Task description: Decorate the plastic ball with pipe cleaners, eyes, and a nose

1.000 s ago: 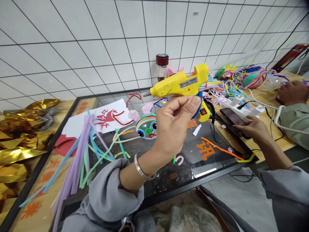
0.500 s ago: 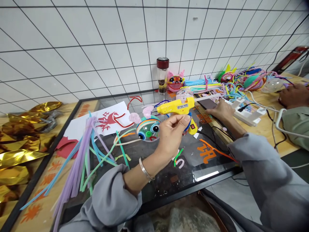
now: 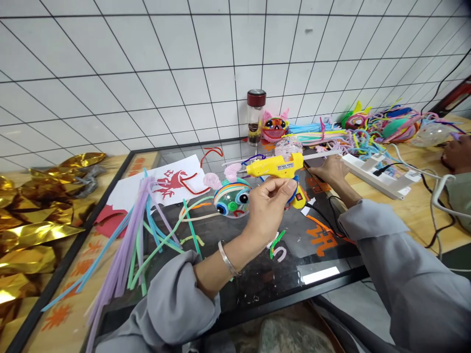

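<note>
My left hand (image 3: 270,206) is closed on the handle of a yellow hot glue gun (image 3: 275,165), held above the table with its nozzle toward the left. A long pale glue stick (image 3: 322,153) sticks out of its back end. Just beyond the nozzle lies a clear ball decorated as a face (image 3: 231,200), with big eyes, coloured stripes and pink fuzzy ears. My right hand (image 3: 333,170) is low over the table's right side, fingers bent round a dark phone that the hand almost wholly hides.
Lilac, blue and green pipe cleaners (image 3: 128,235) lie at the left beside printed white paper (image 3: 162,184) and gold foil (image 3: 40,230). At the back stand a lidded bottle (image 3: 255,117) and a pink-eared mask (image 3: 275,126). A white power strip (image 3: 379,176) with cables and another person's hand (image 3: 458,152) are at the right.
My right hand has carried the phone leftward from beside the power strip to behind the glue gun. My left hand has lowered the glue gun, and the view has shifted slightly.
</note>
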